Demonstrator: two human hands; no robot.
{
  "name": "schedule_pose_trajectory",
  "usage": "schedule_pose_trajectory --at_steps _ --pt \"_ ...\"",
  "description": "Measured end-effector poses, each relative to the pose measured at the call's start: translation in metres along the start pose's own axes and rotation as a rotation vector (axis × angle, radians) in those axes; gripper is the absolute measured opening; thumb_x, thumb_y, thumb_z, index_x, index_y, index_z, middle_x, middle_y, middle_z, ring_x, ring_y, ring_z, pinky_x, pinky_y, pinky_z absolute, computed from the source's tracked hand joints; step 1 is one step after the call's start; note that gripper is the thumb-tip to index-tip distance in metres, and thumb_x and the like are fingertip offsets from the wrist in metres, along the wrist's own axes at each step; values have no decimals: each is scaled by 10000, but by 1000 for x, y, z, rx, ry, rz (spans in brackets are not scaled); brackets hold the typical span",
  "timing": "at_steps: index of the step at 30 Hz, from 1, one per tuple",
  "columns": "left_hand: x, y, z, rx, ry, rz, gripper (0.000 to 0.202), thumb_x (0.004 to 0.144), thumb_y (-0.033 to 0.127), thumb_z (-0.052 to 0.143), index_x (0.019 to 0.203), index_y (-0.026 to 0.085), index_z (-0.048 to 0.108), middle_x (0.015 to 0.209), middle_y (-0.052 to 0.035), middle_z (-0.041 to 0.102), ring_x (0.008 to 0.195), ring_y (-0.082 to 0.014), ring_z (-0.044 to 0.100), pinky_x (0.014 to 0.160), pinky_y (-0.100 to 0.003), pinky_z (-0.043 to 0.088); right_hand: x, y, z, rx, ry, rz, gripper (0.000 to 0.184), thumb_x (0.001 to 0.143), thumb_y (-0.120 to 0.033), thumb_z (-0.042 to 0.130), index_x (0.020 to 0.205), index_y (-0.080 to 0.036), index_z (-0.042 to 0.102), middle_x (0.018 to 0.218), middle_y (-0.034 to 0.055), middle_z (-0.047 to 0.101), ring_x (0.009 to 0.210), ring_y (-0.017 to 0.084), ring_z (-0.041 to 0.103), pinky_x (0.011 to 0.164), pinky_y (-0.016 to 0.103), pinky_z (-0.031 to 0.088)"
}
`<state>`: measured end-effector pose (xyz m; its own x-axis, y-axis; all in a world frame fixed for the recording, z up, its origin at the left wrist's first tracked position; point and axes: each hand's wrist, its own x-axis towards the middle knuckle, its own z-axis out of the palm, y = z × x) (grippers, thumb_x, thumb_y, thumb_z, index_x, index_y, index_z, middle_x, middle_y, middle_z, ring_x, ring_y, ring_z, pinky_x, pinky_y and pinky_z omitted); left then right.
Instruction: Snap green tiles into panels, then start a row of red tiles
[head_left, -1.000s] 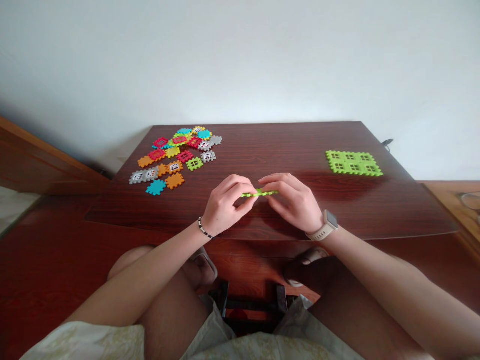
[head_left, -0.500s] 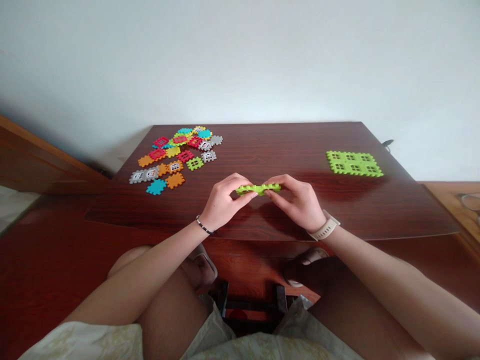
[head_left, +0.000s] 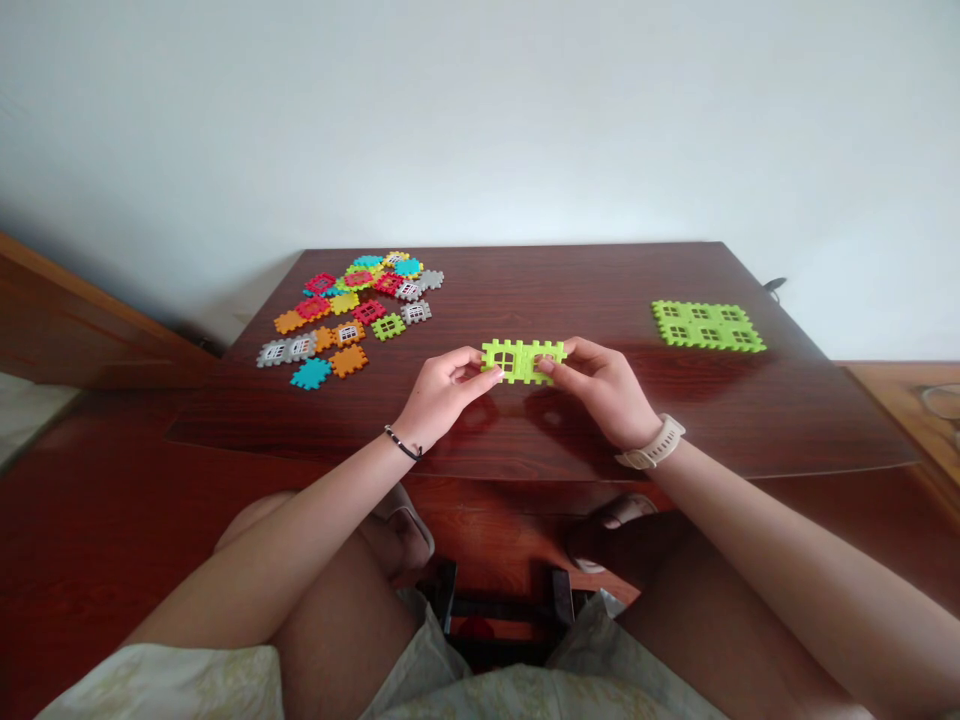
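Observation:
My left hand point(head_left: 446, 388) and my right hand point(head_left: 600, 392) both pinch a lime-green waffle-block piece point(head_left: 522, 361) from either side, above the table. It looks like joined square blocks with small window openings, and its flat face is turned towards me. A larger lime-green block panel point(head_left: 708, 326) lies flat to the right of my right hand. A loose heap of multicoloured waffle blocks point(head_left: 349, 334) lies to the left of my left hand, with red, orange, grey, teal and yellow pieces.
The dark reddish-brown wooden table point(head_left: 525, 285) stands against a white wall point(head_left: 480, 120). A black cable point(head_left: 775, 285) shows past its back right corner. My knees and a dark stool or chair frame point(head_left: 495, 607) are below the front edge.
The lime-green piece has turned from edge-on to showing its flat face and is slightly higher. My hands have rotated with it, fingertips now on its two ends.

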<state>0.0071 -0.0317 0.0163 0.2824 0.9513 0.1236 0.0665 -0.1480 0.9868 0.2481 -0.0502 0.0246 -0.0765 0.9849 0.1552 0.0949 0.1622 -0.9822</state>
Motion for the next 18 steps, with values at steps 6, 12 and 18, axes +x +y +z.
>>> schedule_pose_trajectory --at_steps 6,12,18 --pt "1 -1 -1 -3 9 -20 320 856 463 878 949 175 773 943 -51 784 878 -200 721 836 -307 552 1 -1 -1 -41 -23 22 405 813 -606 914 891 -222 811 940 56 810 881 240 697 824 369 561" --pt "0 -1 -1 29 -1 -55 346 848 488 874 965 176 782 949 -51 789 872 -208 719 821 -312 547 1 0 1 2 -29 75 411 804 -604 918 850 -214 796 885 43 780 809 205 650 784 350 530" --pt "0 -1 0 19 21 -69 336 842 487 870 929 176 777 910 -45 784 860 -207 713 814 -308 538 -1 0 4 48 -25 114 417 798 -602 923 843 -214 776 863 28 761 776 185 626 759 335 505"
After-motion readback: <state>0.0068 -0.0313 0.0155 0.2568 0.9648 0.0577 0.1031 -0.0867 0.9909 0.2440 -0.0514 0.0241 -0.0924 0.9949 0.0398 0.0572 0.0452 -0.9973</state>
